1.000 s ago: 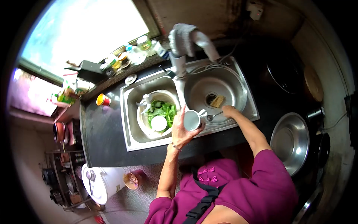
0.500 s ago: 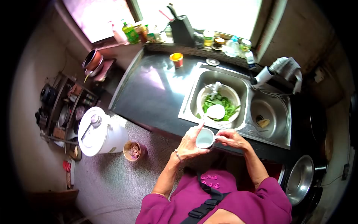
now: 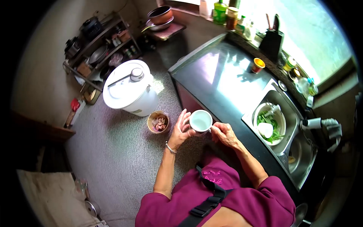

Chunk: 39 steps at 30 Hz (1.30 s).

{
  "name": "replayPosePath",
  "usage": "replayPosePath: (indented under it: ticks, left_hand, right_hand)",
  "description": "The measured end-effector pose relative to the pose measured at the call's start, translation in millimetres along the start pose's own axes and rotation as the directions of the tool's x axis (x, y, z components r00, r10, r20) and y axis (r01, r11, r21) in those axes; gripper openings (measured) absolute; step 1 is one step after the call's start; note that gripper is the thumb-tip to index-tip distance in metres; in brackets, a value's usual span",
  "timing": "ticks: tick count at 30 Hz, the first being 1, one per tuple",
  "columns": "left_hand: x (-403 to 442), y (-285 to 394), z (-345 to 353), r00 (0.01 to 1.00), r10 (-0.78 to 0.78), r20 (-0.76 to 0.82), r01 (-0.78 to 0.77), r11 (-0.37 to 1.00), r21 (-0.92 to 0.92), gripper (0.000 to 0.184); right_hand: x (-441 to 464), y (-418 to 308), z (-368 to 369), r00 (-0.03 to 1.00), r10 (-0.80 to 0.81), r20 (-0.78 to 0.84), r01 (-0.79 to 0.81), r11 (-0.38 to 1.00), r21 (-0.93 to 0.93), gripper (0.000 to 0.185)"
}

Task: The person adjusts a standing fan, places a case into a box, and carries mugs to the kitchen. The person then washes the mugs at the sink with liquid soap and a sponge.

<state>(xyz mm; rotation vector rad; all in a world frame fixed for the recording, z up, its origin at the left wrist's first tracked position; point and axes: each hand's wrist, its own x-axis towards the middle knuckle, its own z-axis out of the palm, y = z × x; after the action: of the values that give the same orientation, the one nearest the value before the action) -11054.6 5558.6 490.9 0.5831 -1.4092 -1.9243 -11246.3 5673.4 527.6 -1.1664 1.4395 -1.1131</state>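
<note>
A white mug (image 3: 201,120) with pale inside is held over the floor, just off the counter's front edge. My right hand (image 3: 225,135) pinches its handle. Beside the mug's left side is my left hand (image 3: 180,130), fingers spread and thumb near the lower wall; whether it touches cannot be made out. Left of that hand, a small bin (image 3: 159,122) with brownish scraps stands on the floor. Behind it is a large white lidded bucket (image 3: 126,89), with a long-handled ladle (image 3: 136,74) lying on its lid.
The dark counter (image 3: 211,81) runs along my right, with a red-yellow tub (image 3: 258,65). In the double sink (image 3: 283,147) sits a bowl (image 3: 281,123) of leafy greens with a white object in it. A shelf rack (image 3: 102,49) stands at the back left.
My view has turned left, and both hands with the mug have moved from beside the sink toward the bucket. My left hand's fingers have loosened from around the mug.
</note>
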Motion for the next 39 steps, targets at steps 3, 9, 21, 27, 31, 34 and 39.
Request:
replayPosePath:
  ticks: [3,9,21,27,31,34,39]
  left_hand:
    - [9.7,-23.8,-29.5,0.978,-0.21,0.012,0.198,0.901,-0.387,0.087]
    - [84.0,-31.1,-37.0,0.967,-0.187,0.175,0.243,0.452,-0.858,0.068]
    - [240.2,13.8,-104.9,0.967,-0.229,0.11,0.188,0.35,-0.918,0.063]
    - [320.7,40.2,-149.2,0.966,-0.159,0.203,0.237,0.243,-0.941,0.075]
    - [399.5,53.9,-166.3,0.956,-0.134,0.262,0.289,0.274,-0.917,0.07]
    - [473.1,56.7,-175.8,0.922,-0.147,0.359,0.386,0.241,-0.891,0.059]
    - [599.2,60.7,-179.3,0.897,-0.2,0.394,0.435,0.247,-0.866,0.062]
  right_hand:
    - [36.0,0.2,3.9,1.0,-0.005,0.007,0.005,0.996,0.093,0.033]
    - [119.0,1.0,16.6,1.0,-0.013,0.02,0.009,0.987,0.163,0.03]
    - [250.9,-28.4,-24.2,0.997,-0.072,-0.008,0.072,0.977,0.2,0.022]
    - [282.2,-19.3,-77.4,0.99,-0.002,-0.14,0.02,0.992,0.127,0.023]
    - [315.3,-42.0,-118.0,0.978,-0.148,-0.151,0.103,0.958,-0.268,0.041]
    - [354.9,-78.0,-146.2,0.978,-0.185,-0.092,0.108,0.836,-0.538,0.062]
    - [452.1,-115.1,-192.2,0.942,-0.251,-0.222,0.077,0.806,-0.586,0.072]
